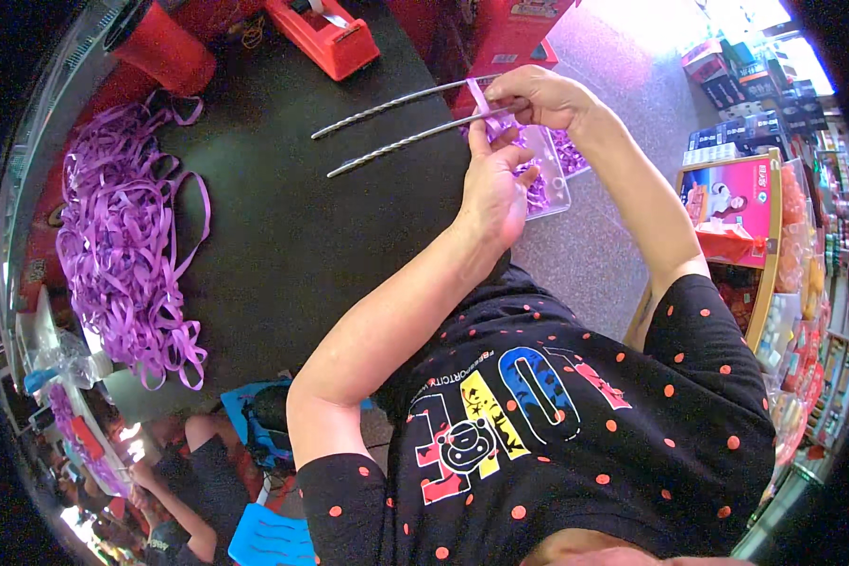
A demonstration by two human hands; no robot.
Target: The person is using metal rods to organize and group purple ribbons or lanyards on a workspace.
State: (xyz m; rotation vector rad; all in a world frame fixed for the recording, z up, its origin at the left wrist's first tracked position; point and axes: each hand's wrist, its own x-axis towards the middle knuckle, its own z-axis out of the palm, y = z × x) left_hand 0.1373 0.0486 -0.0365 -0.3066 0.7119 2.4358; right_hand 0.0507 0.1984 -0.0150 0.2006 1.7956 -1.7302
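Note:
Two twisted metal rods point(396, 145) lie side by side in the air over the right part of the black table, their free tips pointing left. Near their right ends a purple ribbon point(479, 96) crosses from one rod to the other. My right hand point(555, 102) is closed at that end, gripping at least the nearer rod; its fingertips partly hide the ribbon. Just below, my left hand point(493, 189) reaches up with finger and thumb at the ribbon's lower part, the other fingers loosely curled. Behind my hands a clear plastic box point(558, 193) holds small purple ribbon pieces.
A large tangled heap of purple ribbon point(127, 245) covers the left of the black table point(292, 245). A red tape dispenser point(335, 42) and a red cylinder point(165, 52) stand at the far side. Shelves of boxed goods line the right; another person sits lower left near a blue stool point(272, 538).

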